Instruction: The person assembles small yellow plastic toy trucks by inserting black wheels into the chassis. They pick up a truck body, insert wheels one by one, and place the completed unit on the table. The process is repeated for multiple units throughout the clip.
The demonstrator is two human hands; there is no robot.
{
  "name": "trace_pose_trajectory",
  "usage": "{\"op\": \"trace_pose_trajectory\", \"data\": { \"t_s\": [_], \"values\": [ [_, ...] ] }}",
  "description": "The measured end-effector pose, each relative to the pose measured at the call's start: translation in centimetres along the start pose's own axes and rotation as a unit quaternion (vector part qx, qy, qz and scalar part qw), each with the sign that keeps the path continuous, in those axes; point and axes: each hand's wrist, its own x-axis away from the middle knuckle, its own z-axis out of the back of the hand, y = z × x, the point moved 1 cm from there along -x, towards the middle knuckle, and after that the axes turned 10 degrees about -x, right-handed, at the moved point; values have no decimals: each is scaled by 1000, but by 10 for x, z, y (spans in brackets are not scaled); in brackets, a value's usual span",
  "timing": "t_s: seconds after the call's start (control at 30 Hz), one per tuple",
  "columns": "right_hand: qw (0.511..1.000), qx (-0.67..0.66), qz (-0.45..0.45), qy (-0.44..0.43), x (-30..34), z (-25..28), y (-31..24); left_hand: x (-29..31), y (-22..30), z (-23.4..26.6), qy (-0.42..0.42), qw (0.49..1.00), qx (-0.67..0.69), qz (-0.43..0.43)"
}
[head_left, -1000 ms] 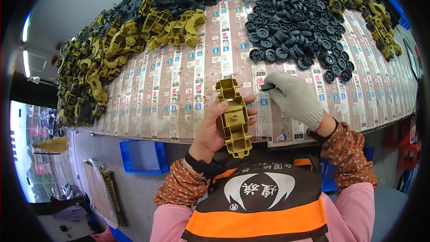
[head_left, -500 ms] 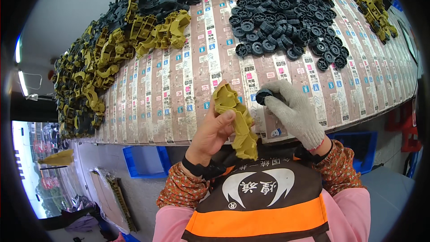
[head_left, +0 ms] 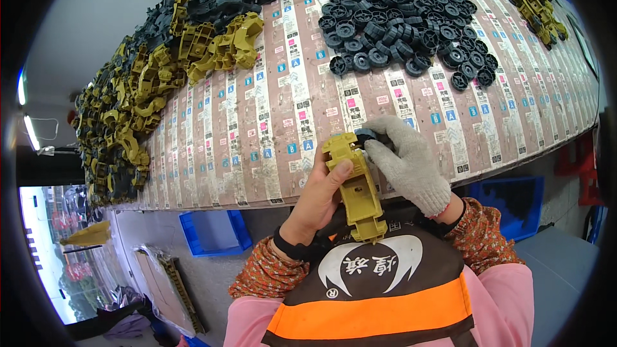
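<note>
A long yellow plastic toy-vehicle chassis [head_left: 360, 194] is gripped in my bare left hand [head_left: 319, 194], thumb across its face. Its hollow, ribbed side faces up, and its lower end hangs over my apron. Between the gloved fingers of my right hand [head_left: 409, 164] is a small black wheel [head_left: 365, 136], held against the far right end of the chassis. Whether the wheel is seated on it I cannot tell; my fingers partly cover it.
Beyond my hands, black wheels [head_left: 392, 26] lie heaped on the tape-striped table [head_left: 257, 148]. Yellow and dark parts [head_left: 144, 99] pile along the left; yellow assemblies with wheels [head_left: 532, 3] lie far right. Blue bins [head_left: 215, 231] stand below the near edge.
My left hand has turned the chassis so its hollow side shows. My right hand has brought the wheel leftward until it meets the chassis end. The view has shifted slightly.
</note>
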Motion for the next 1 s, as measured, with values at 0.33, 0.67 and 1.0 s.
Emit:
{"op": "trace_pose_trajectory", "data": {
  "t_s": [0.33,0.67,1.0],
  "values": [
    [998,56,16,13,4,-1,4,0,-13,1,5,995,-81,-54],
    [997,70,11,-17,13,-1,-3,-2,-12,2,6,954,-266,-135],
    [998,43,-43,-33,17,10,-18,-4,1,-3,-82,905,-389,-155]
  ]
}}
